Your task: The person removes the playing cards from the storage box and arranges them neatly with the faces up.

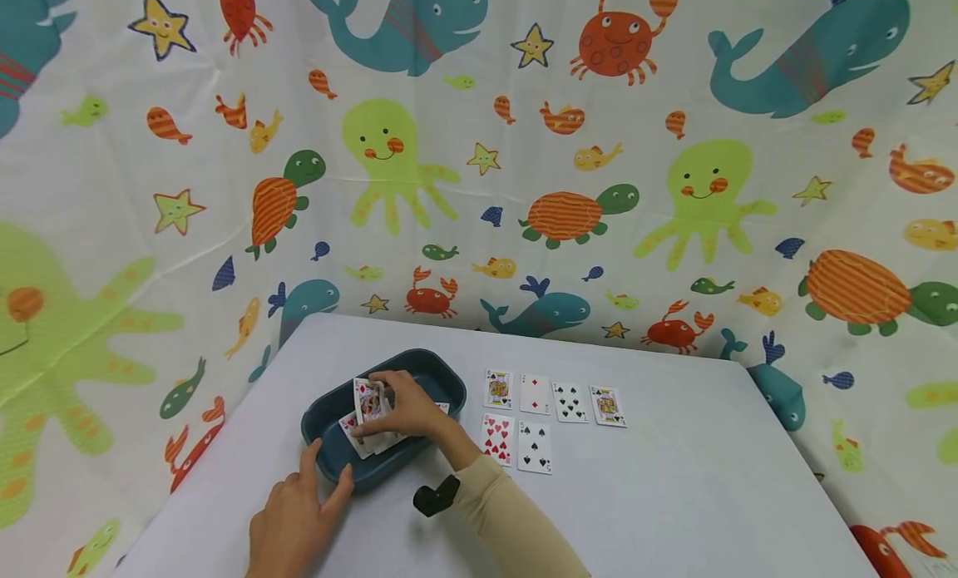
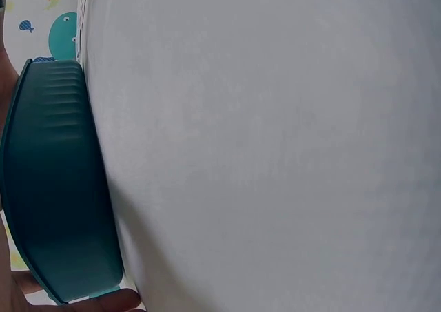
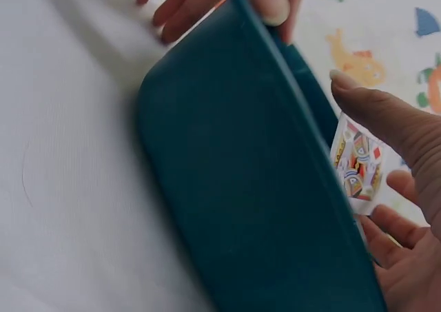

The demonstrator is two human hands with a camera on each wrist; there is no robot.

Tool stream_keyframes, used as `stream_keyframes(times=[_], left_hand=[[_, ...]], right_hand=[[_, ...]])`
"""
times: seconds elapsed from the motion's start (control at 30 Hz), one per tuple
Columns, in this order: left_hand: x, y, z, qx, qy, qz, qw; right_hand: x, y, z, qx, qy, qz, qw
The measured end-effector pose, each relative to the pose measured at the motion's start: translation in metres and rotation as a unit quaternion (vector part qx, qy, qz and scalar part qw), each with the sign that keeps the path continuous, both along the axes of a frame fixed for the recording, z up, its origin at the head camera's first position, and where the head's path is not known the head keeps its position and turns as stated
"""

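Note:
In the head view, a dark teal tub (image 1: 437, 374) stands on the white table with several playing cards (image 1: 352, 428) inside. My right hand (image 1: 407, 407) reaches over it and holds a face card (image 1: 369, 399) raised above the others. The right wrist view shows that card (image 3: 357, 162) with a red diamond mark, between the thumb and fingers of my right hand (image 3: 406, 160). My left hand (image 1: 295, 516) grips the tub's near left end; its thumb and finger touch the rim. In the left wrist view, fingers (image 2: 103, 302) lie round the tub's (image 2: 62, 174) end.
Right of the tub, face-up cards lie in two rows. The back row has a face card (image 1: 497, 389), a diamond card (image 1: 535, 393), a black-suit card (image 1: 570, 402) and another face card (image 1: 608, 406). In front lie a heart card (image 1: 497, 438) and a spade card (image 1: 535, 447). A sea-animal curtain (image 1: 464, 229) hangs behind.

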State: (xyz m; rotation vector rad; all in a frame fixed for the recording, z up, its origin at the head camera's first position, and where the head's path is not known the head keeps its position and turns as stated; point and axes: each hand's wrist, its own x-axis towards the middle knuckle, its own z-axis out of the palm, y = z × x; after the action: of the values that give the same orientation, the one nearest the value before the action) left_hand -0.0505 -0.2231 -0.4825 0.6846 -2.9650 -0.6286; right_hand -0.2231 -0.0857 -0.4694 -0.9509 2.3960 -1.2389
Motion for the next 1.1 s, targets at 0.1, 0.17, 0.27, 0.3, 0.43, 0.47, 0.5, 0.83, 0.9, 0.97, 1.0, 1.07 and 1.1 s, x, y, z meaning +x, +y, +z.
stream_keyframes(times=[0.1, 0.17, 0.27, 0.3, 0.43, 0.47, 0.5, 0.83, 0.9, 0.97, 1.0, 1.07, 1.1], left_hand=[[0.001, -0.001, 0.0, -0.002, 0.001, -0.001, 1.0], [0.0, 0.0, 0.0, -0.002, 0.003, -0.002, 1.0], [-0.001, 0.0, 0.001, -0.003, 0.003, -0.001, 1.0], [-0.001, 0.001, 0.001, -0.003, 0.002, 0.0, 1.0], [0.0, 0.001, 0.0, -0.001, 0.002, 0.001, 1.0], [0.0, 0.001, 0.0, 0.0, 0.003, 0.001, 1.0], [0.001, 0.001, 0.0, -0.001, 0.004, 0.001, 1.0], [0.0, -0.001, -0.001, -0.014, 0.005, 0.005, 0.9999], [0.0, -0.001, -0.001, -0.013, 0.003, 0.004, 0.9999], [0.0, -0.002, -0.001, -0.012, 0.001, 0.002, 0.9999], [0.0, -0.001, -0.001, -0.011, 0.002, 0.001, 0.9999], [0.0, -0.001, -0.001, -0.008, 0.004, -0.003, 1.0], [0.0, -0.001, -0.001, -0.006, 0.005, -0.004, 1.0]], right_hand=[[0.005, 0.006, 0.004, -0.04, -0.021, 0.0, 0.999], [0.008, 0.012, 0.008, -0.073, -0.043, 0.002, 0.996], [0.012, 0.024, 0.013, -0.118, -0.077, 0.003, 0.99], [0.013, 0.028, 0.015, -0.131, -0.087, 0.002, 0.987], [0.018, 0.044, 0.016, -0.17, -0.124, -0.003, 0.978], [0.019, 0.049, 0.015, -0.177, -0.133, -0.003, 0.975], [0.02, 0.053, 0.014, -0.184, -0.143, -0.002, 0.972], [0.033, 0.097, 0.014, -0.228, -0.17, -0.015, 0.959], [0.035, 0.106, 0.015, -0.234, -0.174, -0.015, 0.957], [0.037, 0.116, 0.017, -0.239, -0.178, -0.017, 0.954], [0.038, 0.12, 0.017, -0.242, -0.178, -0.017, 0.954], [0.039, 0.128, 0.018, -0.242, -0.174, -0.025, 0.954], [0.04, 0.132, 0.018, -0.241, -0.169, -0.03, 0.955]])
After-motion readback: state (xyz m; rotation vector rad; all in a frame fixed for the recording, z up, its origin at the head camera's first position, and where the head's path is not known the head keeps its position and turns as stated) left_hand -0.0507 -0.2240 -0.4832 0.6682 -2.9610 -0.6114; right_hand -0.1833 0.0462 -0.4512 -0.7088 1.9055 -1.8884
